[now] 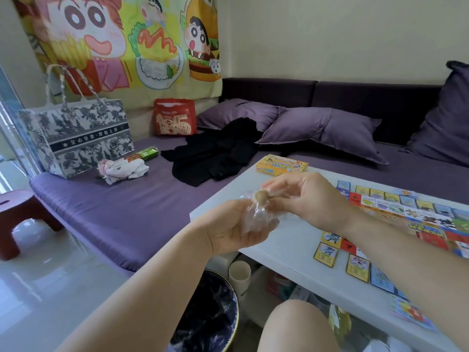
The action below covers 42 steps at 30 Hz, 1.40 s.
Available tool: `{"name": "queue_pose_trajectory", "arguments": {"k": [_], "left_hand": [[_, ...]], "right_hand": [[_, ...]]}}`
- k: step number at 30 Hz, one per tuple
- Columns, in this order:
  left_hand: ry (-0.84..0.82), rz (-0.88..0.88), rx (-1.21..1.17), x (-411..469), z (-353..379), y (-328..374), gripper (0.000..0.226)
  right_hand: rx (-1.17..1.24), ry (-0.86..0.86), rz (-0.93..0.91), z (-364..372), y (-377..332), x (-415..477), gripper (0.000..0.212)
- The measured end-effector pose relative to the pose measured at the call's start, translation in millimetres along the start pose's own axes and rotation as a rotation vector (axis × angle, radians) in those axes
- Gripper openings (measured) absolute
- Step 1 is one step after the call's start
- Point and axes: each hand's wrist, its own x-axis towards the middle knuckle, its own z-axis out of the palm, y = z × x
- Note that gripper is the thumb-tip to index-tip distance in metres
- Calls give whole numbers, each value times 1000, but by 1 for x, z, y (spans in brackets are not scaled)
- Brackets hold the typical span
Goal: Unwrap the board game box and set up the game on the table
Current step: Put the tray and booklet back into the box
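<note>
Centre frame: our left hand (228, 231) grips clear bag (256, 215), presumably steadying it while right hand (311, 199) pinches brownish piece (261, 196) at its mouth.

Purple daybed (101, 212) against cream wall (330, 34). Cartoon hanging (127, 41) above its far-left end. Red stool (22, 209) left of it, on glossy white floor (50, 288).

Left grip (228, 227) holds a clear bag (258, 217); right grip (309, 199) pinches a round piece (261, 196) over the table (279, 250), near cards (326, 252)
</note>
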Motion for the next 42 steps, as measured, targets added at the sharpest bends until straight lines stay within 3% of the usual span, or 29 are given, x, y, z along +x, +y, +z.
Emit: {"name": "queue_pose_trajectory", "arguments": {"k": [4, 7, 10, 16, 18, 21, 26, 30, 32, 35, 42], "left_hand": [[64, 159, 134, -7, -12, -6, 50], [221, 328, 547, -11, -18, -13, 61], [362, 472, 870, -18, -29, -12, 53], [506, 551, 1175, -29, -71, -40, 15], [564, 505, 1315, -22, -100, -70, 18], [626, 281, 1493, -7, -150, -122, 19], [590, -95, 1756, 15, -213, -193, 25], [547, -127, 2012, 39, -238, -221, 22], [468, -285, 2102, 49, -248, -234, 23], [385, -569, 2021, 58, -258, -250, 32], [266, -582, 1777, 72, -259, -254, 41]], "right_hand": [[-7, 246, -2, 7, 20, 4, 42], [-29, 249, 71, 19, 29, 3, 35], [53, 185, 49, 36, 28, 3, 36], [-17, 28, 46, 91, 58, -5, 18], [-128, -141, 108, 109, 80, -10, 6], [-292, -305, 209, 128, 113, -16, 12], [-361, -365, 281, 147, 149, -14, 12], [-354, -393, 252, 159, 166, -1, 13], [-346, -405, 244, 163, 173, 5, 14], [-335, -419, 265, 167, 182, 11, 14], [-315, -443, 288, 171, 185, 14, 13]]}}
